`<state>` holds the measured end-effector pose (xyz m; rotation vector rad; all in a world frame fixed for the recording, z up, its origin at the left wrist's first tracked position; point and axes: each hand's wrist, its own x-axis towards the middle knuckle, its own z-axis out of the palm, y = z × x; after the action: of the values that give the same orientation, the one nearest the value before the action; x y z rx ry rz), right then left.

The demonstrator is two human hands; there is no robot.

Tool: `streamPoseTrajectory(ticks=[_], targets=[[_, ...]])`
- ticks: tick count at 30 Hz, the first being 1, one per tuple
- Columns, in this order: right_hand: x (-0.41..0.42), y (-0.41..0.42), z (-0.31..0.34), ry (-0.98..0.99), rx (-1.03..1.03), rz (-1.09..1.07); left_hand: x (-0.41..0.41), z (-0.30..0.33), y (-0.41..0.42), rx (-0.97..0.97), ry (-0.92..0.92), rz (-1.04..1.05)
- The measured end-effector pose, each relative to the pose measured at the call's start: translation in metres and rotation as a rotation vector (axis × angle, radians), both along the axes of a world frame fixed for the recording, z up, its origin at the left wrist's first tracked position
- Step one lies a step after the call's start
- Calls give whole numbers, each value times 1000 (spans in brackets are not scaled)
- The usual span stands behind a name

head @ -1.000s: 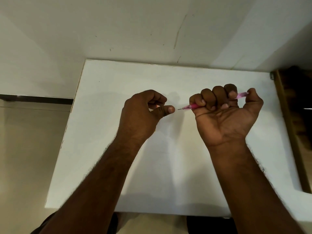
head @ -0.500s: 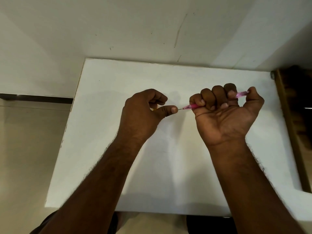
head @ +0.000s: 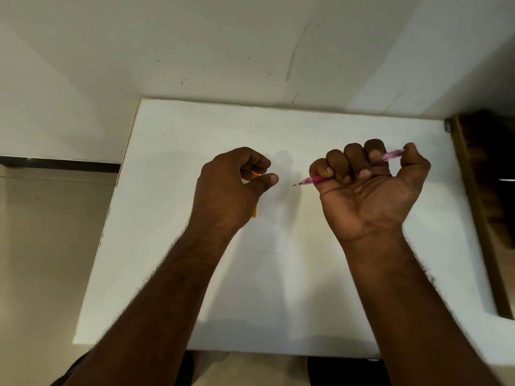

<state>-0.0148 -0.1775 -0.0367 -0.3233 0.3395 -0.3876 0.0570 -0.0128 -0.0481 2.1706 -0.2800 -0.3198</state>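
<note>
Right hand fisted palm-up around a pink mechanical pencil, I hold it above the middle of the white table. Its tip points at my left hand, near but apart, whose curled fingers pinch a small orange piece.

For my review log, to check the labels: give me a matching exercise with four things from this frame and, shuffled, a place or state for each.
Things:
1. pink mechanical pencil
2. left hand
3. white table
4. brown wooden piece

Places or states:
A. lies under both hands
B. curled round a small orange-yellow object
C. gripped in the right hand, tip toward the left hand
D. runs along the table's right side

Pairs: 1-C; 2-B; 3-A; 4-D
</note>
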Motion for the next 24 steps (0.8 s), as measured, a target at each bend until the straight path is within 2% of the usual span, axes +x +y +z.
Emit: streamPoseTrajectory(ticks=[7,13,16,20,24], targets=[[2,-1,-1,16,-24,23,2,-2,5,87,-35,-11],[13,7,-1,346,-279,23,3,-6,9,246,-75,-53],[13,13,-6,553,-584,42,4,-9,10,290,-30,-79],[8,14,-18,871,-1168,125,4,-12,10,300,13,-77],[4,15,-27,949,-1535,175,5,-14,10,289,17,-65]])
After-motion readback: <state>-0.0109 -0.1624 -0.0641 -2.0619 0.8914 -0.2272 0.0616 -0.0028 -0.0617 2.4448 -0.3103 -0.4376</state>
